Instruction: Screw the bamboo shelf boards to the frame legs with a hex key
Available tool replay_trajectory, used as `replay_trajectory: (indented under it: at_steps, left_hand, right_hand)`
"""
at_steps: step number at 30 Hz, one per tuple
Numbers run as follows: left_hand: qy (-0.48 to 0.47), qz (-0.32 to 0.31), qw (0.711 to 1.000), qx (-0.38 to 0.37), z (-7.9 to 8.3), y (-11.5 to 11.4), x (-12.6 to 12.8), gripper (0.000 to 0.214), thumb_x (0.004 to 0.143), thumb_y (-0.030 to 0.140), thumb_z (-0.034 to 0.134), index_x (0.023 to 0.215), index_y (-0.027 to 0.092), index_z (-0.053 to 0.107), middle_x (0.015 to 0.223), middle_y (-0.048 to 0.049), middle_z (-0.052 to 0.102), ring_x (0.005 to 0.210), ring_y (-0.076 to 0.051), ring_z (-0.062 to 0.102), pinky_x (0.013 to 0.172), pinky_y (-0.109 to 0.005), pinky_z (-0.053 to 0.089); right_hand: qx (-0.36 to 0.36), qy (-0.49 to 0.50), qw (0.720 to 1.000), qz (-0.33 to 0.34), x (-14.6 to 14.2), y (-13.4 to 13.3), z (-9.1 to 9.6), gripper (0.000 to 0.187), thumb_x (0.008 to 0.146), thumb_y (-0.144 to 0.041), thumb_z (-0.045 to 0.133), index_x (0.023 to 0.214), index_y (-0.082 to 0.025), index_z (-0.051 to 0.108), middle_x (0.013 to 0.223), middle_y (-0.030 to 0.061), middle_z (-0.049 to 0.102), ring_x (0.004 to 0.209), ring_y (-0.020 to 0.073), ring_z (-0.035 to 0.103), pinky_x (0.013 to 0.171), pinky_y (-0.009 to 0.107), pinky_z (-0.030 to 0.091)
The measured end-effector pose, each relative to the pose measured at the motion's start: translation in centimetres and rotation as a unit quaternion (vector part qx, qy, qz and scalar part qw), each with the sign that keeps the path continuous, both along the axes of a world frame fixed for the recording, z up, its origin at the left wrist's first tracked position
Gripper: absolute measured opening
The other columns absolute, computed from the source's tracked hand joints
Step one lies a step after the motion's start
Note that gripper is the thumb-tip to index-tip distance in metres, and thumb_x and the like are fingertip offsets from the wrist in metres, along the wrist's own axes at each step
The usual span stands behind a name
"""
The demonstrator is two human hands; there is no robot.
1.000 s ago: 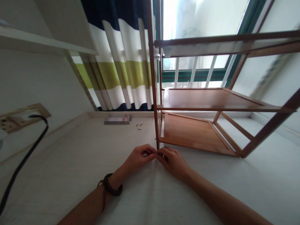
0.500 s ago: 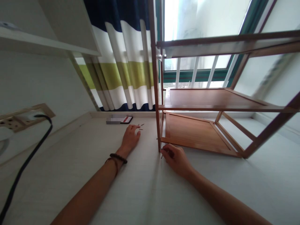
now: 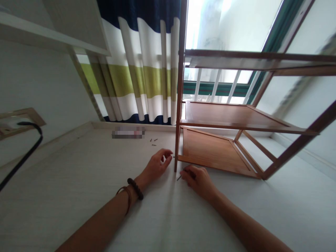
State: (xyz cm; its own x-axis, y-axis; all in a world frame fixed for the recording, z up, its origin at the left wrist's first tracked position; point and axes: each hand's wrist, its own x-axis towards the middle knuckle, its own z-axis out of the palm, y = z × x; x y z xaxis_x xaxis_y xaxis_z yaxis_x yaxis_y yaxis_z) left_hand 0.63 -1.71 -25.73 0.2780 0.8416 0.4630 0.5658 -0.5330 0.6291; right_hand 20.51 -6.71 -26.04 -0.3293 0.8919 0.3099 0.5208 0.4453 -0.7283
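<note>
A brown wooden shelf rack (image 3: 219, 148) stands on the pale surface, its near left post between my two hands. My left hand (image 3: 157, 164) is just left of that post, thumb and forefinger apart, close to a small screw (image 3: 174, 157) sticking out of the post's side. I cannot make out anything between those fingers. Right of the post's foot, my right hand (image 3: 198, 178) is closed on a thin dark hex key (image 3: 179, 177), its tip pointing down to the left. Several loose screws (image 3: 153, 145) lie beyond my left hand.
A blurred-out flat packet (image 3: 128, 132) lies by the back ledge, under a striped curtain (image 3: 147, 80). On the left wall, a black cable (image 3: 28, 150) runs from a socket. A barred window (image 3: 223, 80) is behind the rack.
My left hand has moved from the loose screws rightward and nearer, to the rack's post. The hex key in my right hand has tilted more to the left. The view has shifted slightly.
</note>
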Motion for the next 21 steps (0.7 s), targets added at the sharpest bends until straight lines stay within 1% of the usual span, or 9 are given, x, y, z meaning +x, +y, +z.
replay_trajectory:
  at_steps: [1,3,5,8,11,14,16,19,21]
  left_hand:
    - [-0.013,-0.017,0.999,-0.025,0.1,-1.0,0.5,0.021,0.083,0.029,0.043,0.095,0.018,0.055,0.088,-0.0036,0.06,0.073,-0.013,0.055,0.063,-0.025,0.047]
    - [-0.054,-0.033,0.996,-0.056,0.3,-2.8,1.3,0.022,0.082,0.028,0.045,0.099,0.018,0.053,0.09,-0.0038,0.06,0.076,-0.013,0.057,0.068,-0.026,0.047]
    - [-0.098,-0.036,0.991,-0.08,0.5,-4.1,1.5,0.028,0.08,0.028,0.048,0.107,0.019,0.048,0.087,-0.0028,0.06,0.077,-0.013,0.058,0.07,-0.026,0.047]
    - [-0.147,-0.047,0.98,-0.125,0.6,-5.3,1.5,0.034,0.079,0.03,0.051,0.111,0.02,0.042,0.079,-0.0005,0.06,0.073,-0.013,0.059,0.067,-0.027,0.049]
    - [-0.171,-0.049,0.971,-0.158,0.6,-5.8,1.7,0.032,0.077,0.032,0.054,0.105,0.02,0.046,0.078,-0.0008,0.061,0.07,-0.013,0.06,0.063,-0.026,0.049]
    - [-0.145,-0.065,0.971,-0.176,0.6,-5.7,2.1,0.023,0.074,0.034,0.056,0.089,0.017,0.057,0.079,-0.0034,0.063,0.071,-0.015,0.06,0.064,-0.026,0.049]
    - [-0.134,-0.078,0.971,-0.184,0.6,-5.6,2.2,0.022,0.075,0.035,0.056,0.082,0.015,0.061,0.078,-0.0039,0.063,0.07,-0.015,0.059,0.065,-0.026,0.049]
    - [-0.149,-0.073,0.969,-0.182,0.7,-5.4,2.2,0.022,0.075,0.036,0.055,0.079,0.015,0.06,0.073,-0.0024,0.062,0.066,-0.014,0.058,0.063,-0.025,0.048]
    - [-0.18,-0.054,0.966,-0.176,0.9,-5.1,2.1,0.022,0.077,0.037,0.052,0.077,0.015,0.056,0.071,-0.0015,0.061,0.064,-0.013,0.057,0.061,-0.025,0.047]
  right_hand:
    - [-0.023,0.02,0.999,0.014,-0.1,-0.1,0.0,0.031,0.084,-0.041,0.045,0.074,-0.015,0.059,0.062,0.0006,0.061,0.047,0.0072,0.051,0.049,0.017,0.038]
    - [-0.049,0.047,0.997,0.034,-0.4,-0.4,-0.1,0.031,0.083,-0.042,0.046,0.076,-0.015,0.059,0.065,0.0009,0.063,0.046,0.007,0.052,0.049,0.017,0.039]
    - [-0.043,0.048,0.997,0.039,-0.6,-0.6,-0.1,0.03,0.082,-0.042,0.048,0.075,-0.015,0.059,0.064,0.001,0.064,0.047,0.0074,0.052,0.049,0.018,0.04]
    - [-0.005,0.019,0.999,0.037,-0.8,-0.8,-0.1,0.03,0.082,-0.041,0.049,0.072,-0.015,0.061,0.06,0.0004,0.061,0.05,0.0077,0.05,0.051,0.018,0.037]
    - [0.029,-0.024,0.999,0.034,-0.9,-0.8,-0.1,0.029,0.082,-0.039,0.049,0.073,-0.015,0.062,0.059,-0.0002,0.059,0.052,0.0077,0.047,0.052,0.018,0.035]
    - [0.042,-0.047,0.998,0.026,-0.9,-0.8,-0.3,0.027,0.083,-0.036,0.047,0.074,-0.016,0.063,0.06,-0.0003,0.06,0.053,0.0079,0.048,0.053,0.018,0.034]
    - [0.044,-0.049,0.998,0.02,-0.9,-0.7,-0.4,0.026,0.083,-0.034,0.047,0.074,-0.016,0.063,0.06,-0.0003,0.06,0.054,0.008,0.049,0.053,0.018,0.034]
    - [0.048,-0.043,0.998,0.017,-0.9,-0.7,-0.2,0.024,0.083,-0.035,0.049,0.077,-0.017,0.064,0.062,0.0,0.061,0.055,0.0085,0.051,0.054,0.018,0.035]
    - [0.057,-0.037,0.998,0.013,-0.7,-1.0,0.6,0.024,0.082,-0.037,0.049,0.082,-0.018,0.064,0.065,0.0004,0.062,0.055,0.0089,0.051,0.054,0.018,0.037]
